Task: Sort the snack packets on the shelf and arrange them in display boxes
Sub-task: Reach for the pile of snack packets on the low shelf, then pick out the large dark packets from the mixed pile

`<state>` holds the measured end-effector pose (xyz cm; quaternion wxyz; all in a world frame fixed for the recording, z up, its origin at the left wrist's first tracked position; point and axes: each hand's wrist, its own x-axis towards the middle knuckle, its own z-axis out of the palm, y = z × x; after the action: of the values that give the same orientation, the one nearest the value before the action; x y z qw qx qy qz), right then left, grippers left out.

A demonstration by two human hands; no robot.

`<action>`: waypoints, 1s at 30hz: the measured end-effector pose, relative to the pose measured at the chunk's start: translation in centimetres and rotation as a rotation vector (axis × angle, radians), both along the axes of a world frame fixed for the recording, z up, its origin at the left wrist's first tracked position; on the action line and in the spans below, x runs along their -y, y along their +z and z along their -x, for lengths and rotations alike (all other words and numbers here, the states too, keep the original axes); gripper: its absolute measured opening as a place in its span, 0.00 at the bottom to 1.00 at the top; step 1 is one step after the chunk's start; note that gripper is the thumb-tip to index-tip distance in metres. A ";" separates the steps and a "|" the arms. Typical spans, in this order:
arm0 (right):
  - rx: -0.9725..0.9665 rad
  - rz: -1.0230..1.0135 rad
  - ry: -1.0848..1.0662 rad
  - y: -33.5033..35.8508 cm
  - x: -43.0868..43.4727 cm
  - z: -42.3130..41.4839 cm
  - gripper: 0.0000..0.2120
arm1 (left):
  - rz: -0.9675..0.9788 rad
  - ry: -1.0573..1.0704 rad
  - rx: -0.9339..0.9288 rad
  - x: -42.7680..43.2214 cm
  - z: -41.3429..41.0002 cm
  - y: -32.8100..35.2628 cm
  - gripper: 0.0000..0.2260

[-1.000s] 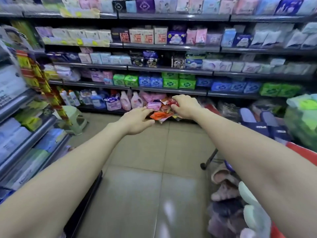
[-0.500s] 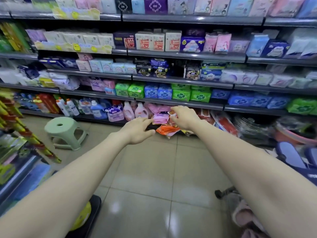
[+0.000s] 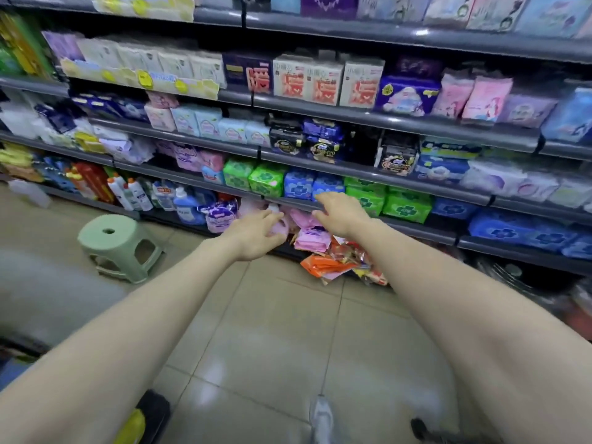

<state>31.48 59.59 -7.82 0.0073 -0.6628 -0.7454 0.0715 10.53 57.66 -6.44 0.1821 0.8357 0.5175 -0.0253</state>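
Tiled floor [image 3: 272, 331] seen nearest, green stool [image 3: 118, 241] set to the left, left hand [image 3: 256, 233] and right hand [image 3: 341, 213] held apart, fingers loosely spread, nothing gripped, snack packets [image 3: 336, 261] heaped just below the right hand, at the foot of the shelves [image 3: 400, 121]

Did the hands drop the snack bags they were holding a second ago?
Yes. Both hands held the snack packets a second ago; the left hand let go first, then the right hand. Both are open now, and the packets sit lower, under the right wrist. The green stool stayed put.
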 end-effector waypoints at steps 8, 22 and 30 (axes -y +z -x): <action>0.016 0.023 0.158 0.1 -12.6 -1.0 0.22 | 0.041 0.167 0.027 -9.4 -1.4 -0.3 0.27; 0.013 0.056 0.328 -2.0 -33.6 5.1 0.24 | 0.074 0.284 0.000 -28.6 3.2 -1.8 0.28; -0.024 0.076 0.433 -1.8 -45.3 13.5 0.22 | 0.093 0.396 -0.011 -38.8 10.7 -2.3 0.28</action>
<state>18.00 104.90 -9.58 -0.0242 -0.4861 -0.8669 0.1075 -0.22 96.48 -8.73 0.2190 0.7082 0.6710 -0.0176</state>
